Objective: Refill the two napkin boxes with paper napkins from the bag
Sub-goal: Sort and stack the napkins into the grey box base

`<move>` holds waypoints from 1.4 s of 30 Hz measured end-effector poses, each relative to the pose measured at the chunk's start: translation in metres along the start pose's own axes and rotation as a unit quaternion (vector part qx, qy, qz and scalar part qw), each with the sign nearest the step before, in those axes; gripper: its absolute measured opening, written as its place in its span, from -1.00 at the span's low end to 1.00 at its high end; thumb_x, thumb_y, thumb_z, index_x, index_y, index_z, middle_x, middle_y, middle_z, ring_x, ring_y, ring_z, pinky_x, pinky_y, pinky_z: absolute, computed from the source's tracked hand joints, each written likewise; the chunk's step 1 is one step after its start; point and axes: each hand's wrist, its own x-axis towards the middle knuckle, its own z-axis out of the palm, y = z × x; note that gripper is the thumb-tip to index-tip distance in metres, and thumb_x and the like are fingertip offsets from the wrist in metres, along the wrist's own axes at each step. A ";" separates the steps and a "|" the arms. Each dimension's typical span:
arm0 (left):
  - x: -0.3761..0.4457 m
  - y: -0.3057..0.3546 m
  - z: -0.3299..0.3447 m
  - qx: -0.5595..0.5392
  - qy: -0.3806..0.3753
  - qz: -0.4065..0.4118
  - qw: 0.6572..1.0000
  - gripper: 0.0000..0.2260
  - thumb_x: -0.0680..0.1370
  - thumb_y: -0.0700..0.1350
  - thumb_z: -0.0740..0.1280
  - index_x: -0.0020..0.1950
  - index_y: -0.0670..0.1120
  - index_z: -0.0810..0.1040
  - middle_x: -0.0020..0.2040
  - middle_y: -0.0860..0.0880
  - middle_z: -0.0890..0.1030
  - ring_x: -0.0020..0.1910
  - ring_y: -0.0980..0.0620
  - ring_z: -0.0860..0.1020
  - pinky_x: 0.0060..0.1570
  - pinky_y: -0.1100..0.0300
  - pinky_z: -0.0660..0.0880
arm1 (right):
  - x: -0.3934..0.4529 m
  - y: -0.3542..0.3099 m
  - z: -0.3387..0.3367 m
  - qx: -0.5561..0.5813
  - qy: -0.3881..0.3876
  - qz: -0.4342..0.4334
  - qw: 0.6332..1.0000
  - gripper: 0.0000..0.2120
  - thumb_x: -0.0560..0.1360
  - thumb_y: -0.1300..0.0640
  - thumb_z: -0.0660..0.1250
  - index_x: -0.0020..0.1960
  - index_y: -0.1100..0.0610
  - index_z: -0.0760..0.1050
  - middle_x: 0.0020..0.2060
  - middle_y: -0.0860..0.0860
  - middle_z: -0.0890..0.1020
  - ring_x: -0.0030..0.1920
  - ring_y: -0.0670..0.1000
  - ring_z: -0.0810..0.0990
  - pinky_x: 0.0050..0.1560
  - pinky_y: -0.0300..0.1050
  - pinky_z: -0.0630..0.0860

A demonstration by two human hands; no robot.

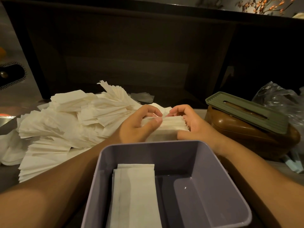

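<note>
Both hands hold one thick stack of napkins between them, just beyond the near box. The left hand curls its fingers over the top of the stack, thumb across the front; the right hand grips the other end the same way.

Directly in front of the person stands an open lilac napkin box, lid off. It holds a short layer of napkins along its left side; the right side shows bare bottom. It looks only partly filled.

To the right, a brown napkin box has a green slotted lid resting askew on top; its contents are hidden.

A large loose heap of napkins spreads over the table to the left. A crumpled clear plastic bag lies at the far right, seemingly emptied. Most filling seems still ahead.
</note>
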 end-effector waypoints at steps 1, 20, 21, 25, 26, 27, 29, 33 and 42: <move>0.001 0.001 0.001 0.002 0.004 0.005 1.000 -0.77 0.47 0.12 0.18 0.09 0.13 0.44 -0.03 0.24 0.52 -0.04 0.22 0.53 -0.10 0.51 0.43 | 0.002 0.001 0.001 -0.010 0.002 0.001 1.000 -0.38 0.46 0.34 0.46 0.22 -0.24 0.29 0.21 -0.09 0.47 0.21 -0.03 0.54 -0.03 -0.29 0.60; 0.003 0.003 -0.013 -0.006 -0.014 -0.030 0.999 -0.52 0.38 -0.14 0.56 0.17 0.13 0.40 0.01 0.26 0.48 -0.05 0.21 0.56 -0.21 0.47 0.52 | -0.002 -0.006 0.001 0.045 0.107 -0.002 0.993 -0.50 0.47 0.36 0.46 0.16 -0.17 0.43 0.10 -0.18 0.60 0.09 -0.11 0.64 -0.15 -0.29 0.62; 0.002 0.004 -0.014 -0.023 -0.014 -0.040 0.999 -0.52 0.39 -0.12 0.55 0.17 0.14 0.40 0.04 0.25 0.49 -0.03 0.19 0.57 -0.20 0.45 0.53 | -0.002 -0.006 0.001 0.051 0.115 -0.004 0.992 -0.50 0.47 0.36 0.46 0.17 -0.15 0.44 0.12 -0.15 0.60 0.11 -0.09 0.64 -0.15 -0.27 0.63; 0.003 0.004 -0.017 -0.063 -0.039 -0.074 0.995 -0.56 0.42 -0.11 0.52 0.20 0.14 0.44 0.10 0.18 0.54 0.04 0.09 0.61 -0.12 0.30 0.61 | -0.002 -0.005 0.002 0.057 0.136 -0.012 0.989 -0.50 0.46 0.38 0.47 0.19 -0.11 0.45 0.16 -0.10 0.61 0.15 -0.05 0.63 -0.14 -0.24 0.64; 0.003 0.005 -0.017 -0.060 -0.043 -0.078 0.994 -0.59 0.42 -0.11 0.52 0.19 0.12 0.47 0.10 0.17 0.56 0.04 0.08 0.61 -0.09 0.26 0.62 | -0.003 -0.006 0.003 0.063 0.140 -0.010 0.988 -0.49 0.46 0.39 0.47 0.20 -0.10 0.45 0.15 -0.10 0.61 0.14 -0.04 0.63 -0.13 -0.23 0.65; 0.002 0.006 -0.017 -0.058 -0.040 -0.083 0.994 -0.61 0.43 -0.12 0.51 0.18 0.11 0.49 0.10 0.16 0.57 0.05 0.07 0.62 -0.07 0.22 0.63 | -0.004 -0.007 0.003 0.067 0.145 -0.008 0.987 -0.49 0.46 0.39 0.47 0.21 -0.10 0.45 0.15 -0.10 0.62 0.14 -0.03 0.64 -0.11 -0.21 0.66; 0.001 0.015 -0.021 -0.058 -0.026 -0.092 0.994 -0.64 0.43 -0.13 0.51 0.15 0.11 0.51 0.08 0.18 0.57 0.05 0.08 0.61 -0.09 0.24 0.63 | -0.004 -0.015 0.004 0.064 0.158 -0.005 0.985 -0.49 0.46 0.38 0.48 0.22 -0.09 0.45 0.14 -0.10 0.63 0.15 0.00 0.64 -0.05 -0.13 0.68; 0.004 0.040 -0.039 -0.061 -0.002 -0.114 0.992 -0.58 0.43 -0.15 0.52 0.19 0.16 0.50 0.08 0.19 0.54 0.04 0.09 0.58 -0.19 0.28 0.62 | 0.003 -0.046 -0.002 0.017 0.158 -0.021 0.987 -0.47 0.47 0.35 0.48 0.26 -0.10 0.41 0.13 -0.05 0.65 0.13 -0.02 0.66 0.03 -0.07 0.69; 0.010 0.126 -0.102 -0.131 -0.200 -0.257 0.936 -0.59 0.50 0.18 0.36 0.21 -0.06 0.60 0.05 -0.04 0.70 0.04 -0.05 0.68 -0.05 0.08 0.62 | 0.002 -0.138 0.001 -0.108 0.059 -0.002 0.992 -0.51 0.50 0.25 0.49 0.29 -0.12 0.41 0.09 -0.09 0.64 0.06 -0.04 0.66 -0.04 -0.25 0.66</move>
